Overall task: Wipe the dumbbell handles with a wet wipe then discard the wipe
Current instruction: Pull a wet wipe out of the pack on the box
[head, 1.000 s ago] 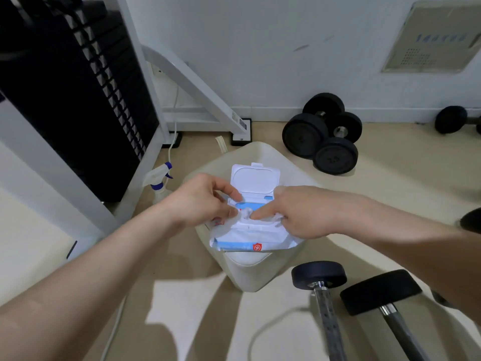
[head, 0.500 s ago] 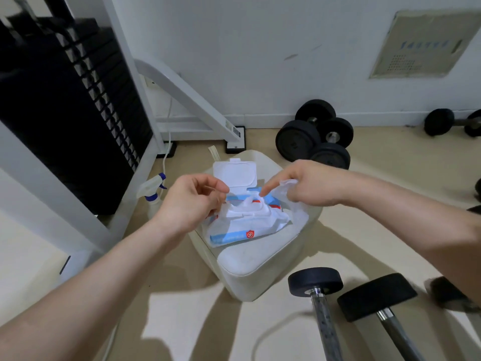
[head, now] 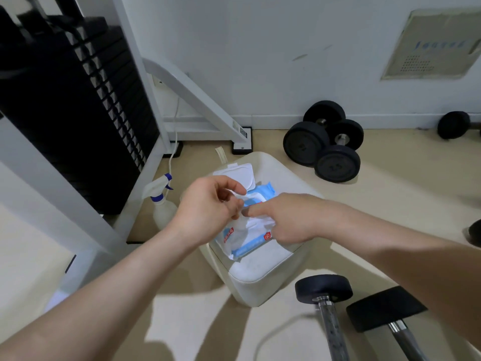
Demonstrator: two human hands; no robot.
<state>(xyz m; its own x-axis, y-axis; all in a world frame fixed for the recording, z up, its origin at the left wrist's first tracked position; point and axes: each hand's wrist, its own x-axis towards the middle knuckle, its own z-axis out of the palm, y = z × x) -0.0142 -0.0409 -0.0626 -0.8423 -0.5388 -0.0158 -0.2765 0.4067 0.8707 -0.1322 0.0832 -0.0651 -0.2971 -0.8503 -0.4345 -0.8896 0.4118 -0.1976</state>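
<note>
Your left grip point(head: 208, 204) is closed in a pinch on a wet wipe point(head: 238, 230), thumb and fingertips meeting at its top edge. The white sheet hangs straight down from that pinch and drapes over the near-left part of the wipe pack point(head: 256, 243).

Your right grip point(head: 286, 217) lies on top of the pack, just to the right of the left grip. Its index finger point(head: 251, 212) stretches out towards the left fingertips and reaches the pack's opening, while the other fingers curl under. You cannot tell from here whether they hold the pack, hold the wipe, or only rest there.

The pack sits under both grips on a cream padded stool point(head: 260, 277). Its white flip lid point(head: 239, 173) stands open just beyond the left grip.

Below the right grip and nearer to you, two dumbbells lie on the floor point(head: 390, 204). The round-headed dumbbell point(head: 324, 290) is just beside the stool's near corner, with its metal handle point(head: 333, 334) running towards you. The dark-headed dumbbell point(head: 385, 308) lies to its right, and your right forearm crosses over part of it.

A spray bottle point(head: 162, 204) stands on the floor just left of the left grip. Well beyond the right grip, a cluster of black dumbbells point(head: 325, 147) sits by the wall.
</note>
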